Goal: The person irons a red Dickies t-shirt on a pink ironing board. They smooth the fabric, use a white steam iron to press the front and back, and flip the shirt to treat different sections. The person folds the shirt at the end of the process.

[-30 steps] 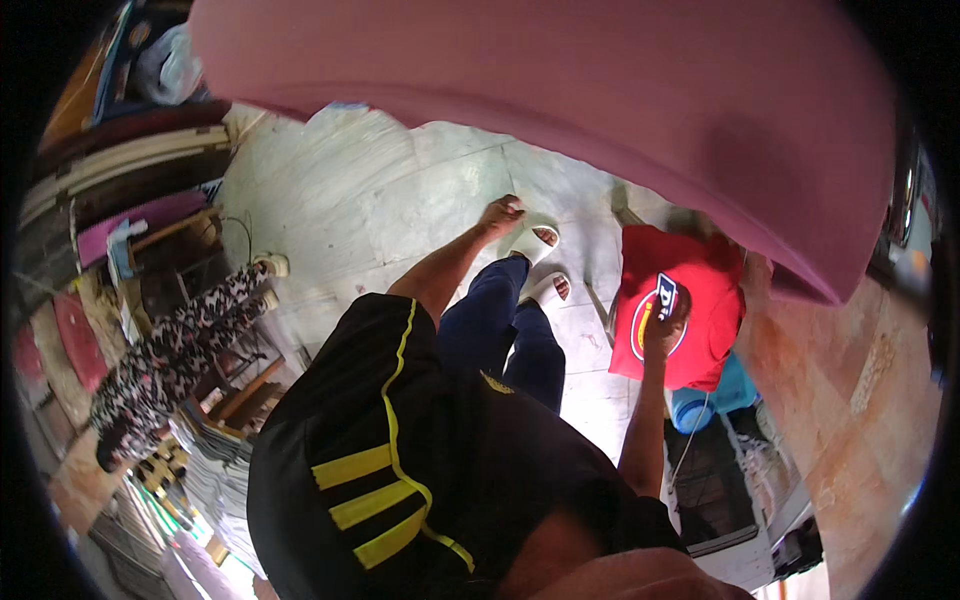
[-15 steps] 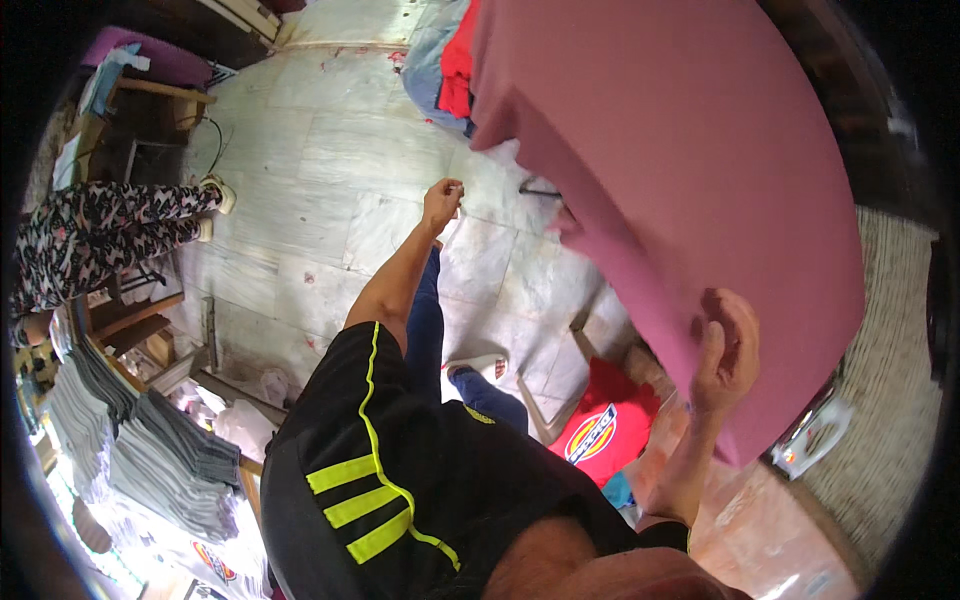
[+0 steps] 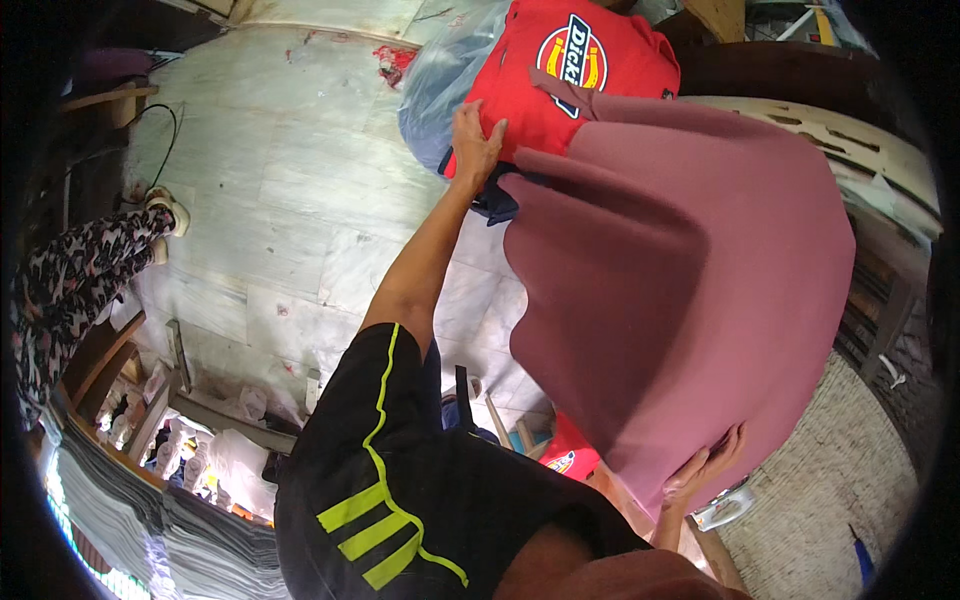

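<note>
My left hand (image 3: 479, 147) reaches far forward and rests against the near-left edge of a red garment (image 3: 625, 55) with a printed logo. Its thumb and fingers are apart. A large mauve-pink cloth (image 3: 760, 250) spreads from that garment toward me, and its far end overlaps the red fabric. One fold hangs in shadow on the left side. My right hand (image 3: 703, 468) lies on the cloth's near end at the lower right, fingers extended and slightly bent. Dark blue fabric (image 3: 495, 200) shows beneath the red garment.
Clear plastic (image 3: 425, 110) wraps the pile's left side. Another red item (image 3: 568, 448) sits below the cloth, near my body. Stacks of grey fabric (image 3: 215, 540) stand at the lower left. A person in patterned trousers (image 3: 75, 270) is at the far left. Pale floor tiles (image 3: 300, 160) lie between.
My left hand has moved forward to the red garment. The cloth has shifted and more of the red garment shows. My right hand has come down onto the cloth's near end.
</note>
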Action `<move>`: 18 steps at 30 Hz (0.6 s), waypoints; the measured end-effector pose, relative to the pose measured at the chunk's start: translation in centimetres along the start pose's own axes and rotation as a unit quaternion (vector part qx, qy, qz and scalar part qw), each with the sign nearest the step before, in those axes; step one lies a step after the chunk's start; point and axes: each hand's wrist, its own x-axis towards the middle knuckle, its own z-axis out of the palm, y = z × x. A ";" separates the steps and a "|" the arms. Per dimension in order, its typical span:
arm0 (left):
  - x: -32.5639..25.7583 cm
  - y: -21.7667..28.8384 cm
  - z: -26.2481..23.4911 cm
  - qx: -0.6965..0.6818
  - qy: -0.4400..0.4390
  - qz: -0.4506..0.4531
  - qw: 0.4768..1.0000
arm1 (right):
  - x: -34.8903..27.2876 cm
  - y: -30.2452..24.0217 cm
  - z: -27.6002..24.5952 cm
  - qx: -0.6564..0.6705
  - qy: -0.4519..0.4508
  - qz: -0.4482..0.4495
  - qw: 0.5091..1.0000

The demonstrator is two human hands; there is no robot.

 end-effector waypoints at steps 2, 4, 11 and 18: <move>0.7 -0.5 1.4 0.015 -0.008 -0.062 0.998 | -0.2 0.1 -0.2 -0.013 -0.014 0.007 1.000; 0.6 -1.5 2.0 -0.009 -0.093 -0.180 0.979 | -0.1 0.4 -0.5 -0.022 -0.029 0.014 0.999; 2.7 4.8 0.0 -0.129 -0.160 -0.163 0.965 | 0.4 0.8 -0.1 -0.013 -0.043 0.029 0.999; 12.1 14.8 -1.6 -0.207 -0.085 -0.111 0.968 | 0.0 1.4 0.0 -0.016 -0.018 0.036 0.999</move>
